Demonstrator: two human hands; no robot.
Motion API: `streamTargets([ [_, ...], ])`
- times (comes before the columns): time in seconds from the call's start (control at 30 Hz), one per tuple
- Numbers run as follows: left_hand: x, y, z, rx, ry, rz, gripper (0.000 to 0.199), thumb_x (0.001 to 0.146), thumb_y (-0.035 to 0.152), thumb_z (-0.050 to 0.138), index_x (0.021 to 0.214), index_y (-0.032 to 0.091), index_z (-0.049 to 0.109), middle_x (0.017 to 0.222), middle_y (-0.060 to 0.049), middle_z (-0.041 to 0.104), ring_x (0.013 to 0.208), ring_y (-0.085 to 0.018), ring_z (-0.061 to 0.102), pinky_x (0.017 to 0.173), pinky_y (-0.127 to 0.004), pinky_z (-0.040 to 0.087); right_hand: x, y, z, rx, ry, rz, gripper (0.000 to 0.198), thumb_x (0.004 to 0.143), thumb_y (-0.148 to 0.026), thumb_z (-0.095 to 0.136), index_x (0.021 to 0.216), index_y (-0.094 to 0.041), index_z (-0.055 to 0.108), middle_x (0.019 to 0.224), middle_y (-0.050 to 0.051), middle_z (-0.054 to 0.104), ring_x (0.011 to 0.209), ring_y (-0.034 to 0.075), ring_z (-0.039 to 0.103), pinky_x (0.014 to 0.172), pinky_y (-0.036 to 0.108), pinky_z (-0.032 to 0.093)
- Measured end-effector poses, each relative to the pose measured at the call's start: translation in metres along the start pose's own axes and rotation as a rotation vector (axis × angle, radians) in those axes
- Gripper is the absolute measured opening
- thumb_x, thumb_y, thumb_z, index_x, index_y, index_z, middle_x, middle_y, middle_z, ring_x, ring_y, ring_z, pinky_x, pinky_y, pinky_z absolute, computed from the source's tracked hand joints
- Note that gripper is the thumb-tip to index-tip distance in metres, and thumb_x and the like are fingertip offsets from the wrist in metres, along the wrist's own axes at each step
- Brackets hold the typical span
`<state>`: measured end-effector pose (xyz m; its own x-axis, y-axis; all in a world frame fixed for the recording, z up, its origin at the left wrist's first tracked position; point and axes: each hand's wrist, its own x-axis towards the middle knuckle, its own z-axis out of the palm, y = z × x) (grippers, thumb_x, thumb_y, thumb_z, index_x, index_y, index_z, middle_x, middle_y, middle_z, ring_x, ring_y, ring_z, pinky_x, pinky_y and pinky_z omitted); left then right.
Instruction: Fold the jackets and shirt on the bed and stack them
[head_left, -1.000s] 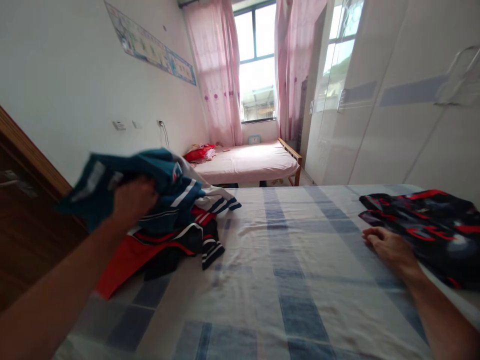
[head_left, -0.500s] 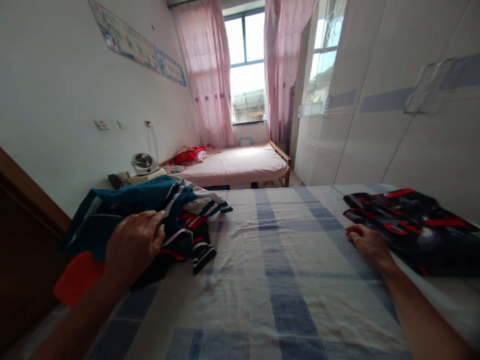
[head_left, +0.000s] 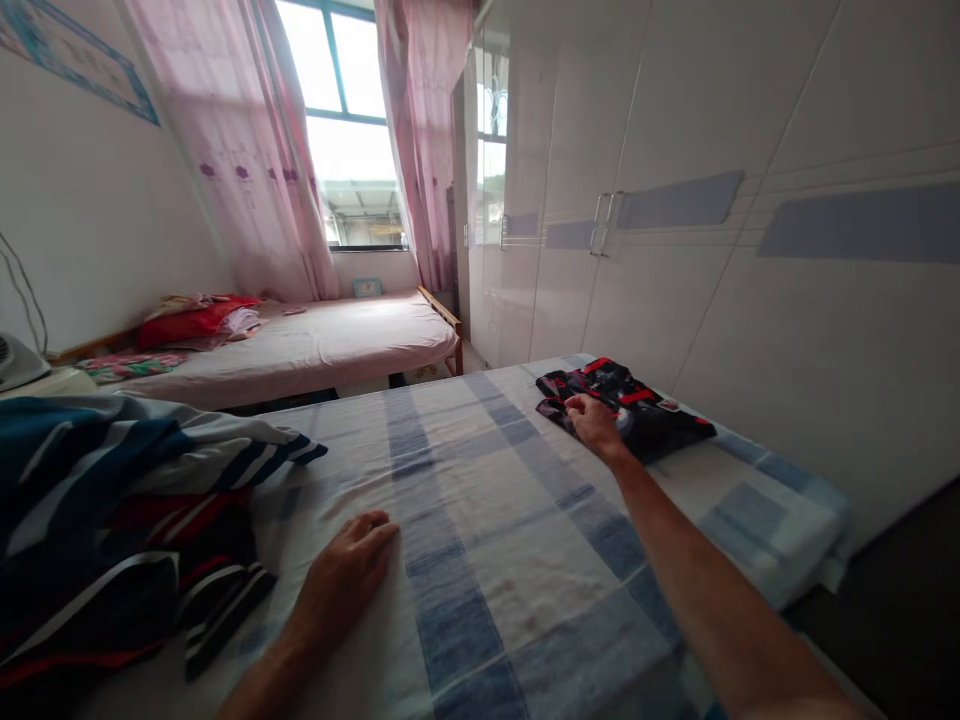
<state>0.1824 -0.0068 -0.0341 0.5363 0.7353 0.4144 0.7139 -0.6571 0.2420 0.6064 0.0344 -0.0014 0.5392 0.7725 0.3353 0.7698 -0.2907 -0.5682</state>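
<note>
My left hand [head_left: 351,562] is palm down over the checked bedsheet [head_left: 465,480], its fingers loosely extended and nothing visible in them. Left of it lies a heap of clothes: a teal and grey garment [head_left: 142,450] with white stripes, on top of a black and red garment [head_left: 217,590] with striped cuffs. My right hand [head_left: 595,424] reaches across the bed to a folded black garment [head_left: 660,425] with red patches. Its fingers are curled closed at the garment's near left edge; the fingertips' hold is partly hidden.
White wardrobe doors [head_left: 675,300] run along the right side. Beyond the bed stands a second bed [head_left: 352,335] with a pink sheet and a red bundle [head_left: 199,320]. Pink curtains [head_left: 255,150] hang at the window. Part of a fan [head_left: 19,362] shows at the left edge.
The view has turned right. My left hand has left the clothes heap and is now over the bare sheet. My right hand has moved further onto the folded garment.
</note>
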Motion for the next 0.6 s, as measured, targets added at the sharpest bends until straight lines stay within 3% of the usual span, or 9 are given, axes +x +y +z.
streamTargets([
  [0.13, -0.006, -0.007, 0.003, -0.022, 0.006, -0.005, 0.027, 0.086, 0.029, 0.044, 0.099, 0.025, 0.067, 0.108, -0.006, 0.065, 0.099, -0.020, 0.063, 0.087, -0.033, 0.052, 0.018, 0.039, -0.034, -0.203, 0.131, 0.147, 0.030, 0.078, -0.023, 0.051, 0.104, -0.016, 0.063, 0.115, 0.016, 0.059, 0.108, 0.029, 0.054, 0.091, 0.044, 0.040],
  [0.23, -0.006, -0.006, 0.003, -0.025, 0.018, -0.006, 0.027, 0.086, 0.028, 0.044, 0.099, 0.024, 0.067, 0.108, -0.006, 0.065, 0.099, -0.020, 0.062, 0.087, -0.033, 0.052, 0.020, 0.070, -0.039, -0.315, 0.136, 0.234, 0.034, 0.077, -0.031, 0.054, 0.102, -0.011, 0.064, 0.116, 0.023, 0.056, 0.113, 0.038, 0.049, 0.090, 0.056, 0.036],
  [0.4, -0.003, -0.005, 0.003, -0.009, 0.013, 0.001, 0.028, 0.086, 0.027, 0.044, 0.100, 0.023, 0.067, 0.107, -0.007, 0.065, 0.098, -0.021, 0.063, 0.085, -0.033, 0.053, 0.039, 0.093, -0.028, -0.575, 0.010, 0.264, 0.038, 0.081, -0.037, 0.049, 0.104, -0.012, 0.065, 0.116, 0.021, 0.059, 0.111, 0.035, 0.052, 0.087, 0.050, 0.041],
  [0.6, -0.006, -0.008, 0.004, 0.013, 0.002, 0.006, 0.028, 0.087, 0.025, 0.043, 0.102, 0.023, 0.067, 0.109, -0.007, 0.064, 0.099, -0.020, 0.062, 0.085, -0.032, 0.053, 0.060, 0.102, -0.030, -0.572, -0.077, 0.243, 0.031, 0.078, -0.034, 0.053, 0.092, -0.013, 0.070, 0.095, 0.021, 0.067, 0.094, 0.033, 0.063, 0.076, 0.043, 0.047],
])
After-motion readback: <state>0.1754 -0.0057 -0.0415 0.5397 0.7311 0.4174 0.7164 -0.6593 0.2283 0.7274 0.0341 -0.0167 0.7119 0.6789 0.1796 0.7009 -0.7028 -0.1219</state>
